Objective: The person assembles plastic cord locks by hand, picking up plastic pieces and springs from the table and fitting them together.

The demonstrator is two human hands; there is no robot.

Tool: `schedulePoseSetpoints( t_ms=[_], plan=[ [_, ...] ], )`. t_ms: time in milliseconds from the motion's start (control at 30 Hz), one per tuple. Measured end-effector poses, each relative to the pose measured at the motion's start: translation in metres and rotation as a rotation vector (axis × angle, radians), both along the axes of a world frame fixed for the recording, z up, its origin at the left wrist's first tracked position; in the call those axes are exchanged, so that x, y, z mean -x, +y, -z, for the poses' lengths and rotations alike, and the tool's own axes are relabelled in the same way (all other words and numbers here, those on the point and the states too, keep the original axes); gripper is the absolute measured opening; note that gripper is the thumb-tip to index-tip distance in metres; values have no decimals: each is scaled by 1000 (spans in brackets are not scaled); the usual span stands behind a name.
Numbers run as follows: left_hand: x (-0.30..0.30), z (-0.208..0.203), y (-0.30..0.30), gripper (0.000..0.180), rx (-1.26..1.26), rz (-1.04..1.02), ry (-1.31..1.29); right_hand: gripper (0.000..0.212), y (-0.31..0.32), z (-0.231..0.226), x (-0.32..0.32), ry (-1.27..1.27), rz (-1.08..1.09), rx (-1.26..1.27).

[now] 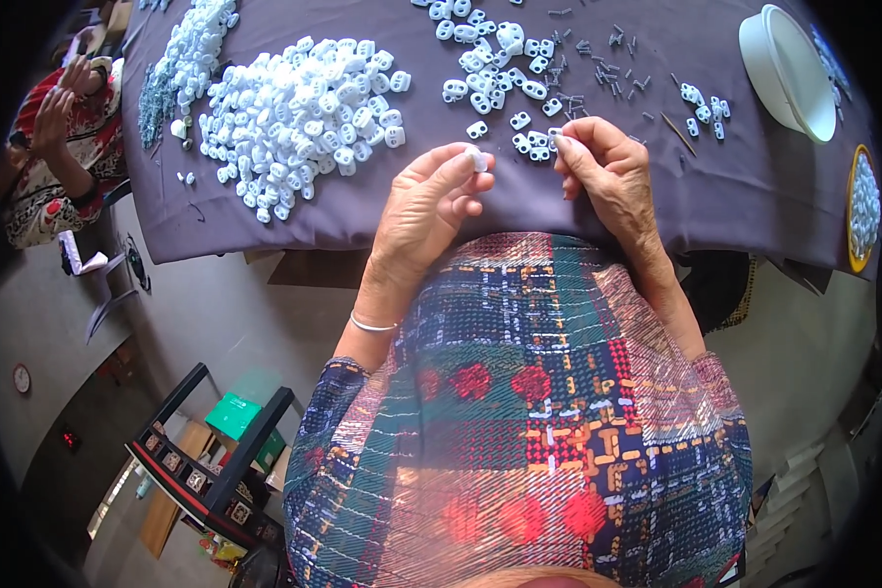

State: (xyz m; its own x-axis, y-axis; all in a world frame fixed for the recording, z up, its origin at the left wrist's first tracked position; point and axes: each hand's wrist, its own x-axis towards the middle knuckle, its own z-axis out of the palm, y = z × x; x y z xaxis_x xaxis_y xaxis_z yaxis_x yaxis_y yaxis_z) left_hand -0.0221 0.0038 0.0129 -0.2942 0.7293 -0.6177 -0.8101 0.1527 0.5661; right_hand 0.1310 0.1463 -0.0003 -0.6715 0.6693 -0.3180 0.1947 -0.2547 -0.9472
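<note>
Over the table's near edge, my left hand (pixel 423 201) pinches a small white plastic piece (pixel 476 160) between thumb and fingertips. My right hand (pixel 610 178) is at about the same height, with its thumb and forefinger closed on a small white two-hole plastic piece (pixel 556 134). A gap separates the two hands. Just left of my right fingers lies a small cluster of white two-hole pieces (pixel 532 147). A large heap of white plastic pieces (pixel 294 113) spreads to the left of my left hand. Loose white pieces (pixel 490 73) lie scattered beyond both hands.
Small grey metal springs (pixel 608 76) are strewn at the back right. A white basin (pixel 784 78) and a yellow-rimmed tray (pixel 857 240) of pieces stand at the right. A thin stick (pixel 678 134) lies on the dark tablecloth (pixel 647 220). Another person's hands (pixel 59 113) show far left.
</note>
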Motion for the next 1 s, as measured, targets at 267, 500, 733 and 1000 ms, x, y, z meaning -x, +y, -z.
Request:
schedulePoseSetpoints(
  t_ms=[267, 500, 733, 1000],
  plan=[
    [-3, 0, -3, 19, -97, -5, -283, 12, -6, -40, 7, 50, -87, 106],
    [-2, 4, -5, 23, -147, -11, -282, 12, -16, -39, 7, 6, -110, 109],
    [-7, 2, -6, 23, -157, 13, -201, 11, -22, -48, 10, 1, -137, 37],
    [-9, 0, -10, 17, -140, 34, -47, 12, -24, -44, 9, -31, -167, 20]
  ],
)
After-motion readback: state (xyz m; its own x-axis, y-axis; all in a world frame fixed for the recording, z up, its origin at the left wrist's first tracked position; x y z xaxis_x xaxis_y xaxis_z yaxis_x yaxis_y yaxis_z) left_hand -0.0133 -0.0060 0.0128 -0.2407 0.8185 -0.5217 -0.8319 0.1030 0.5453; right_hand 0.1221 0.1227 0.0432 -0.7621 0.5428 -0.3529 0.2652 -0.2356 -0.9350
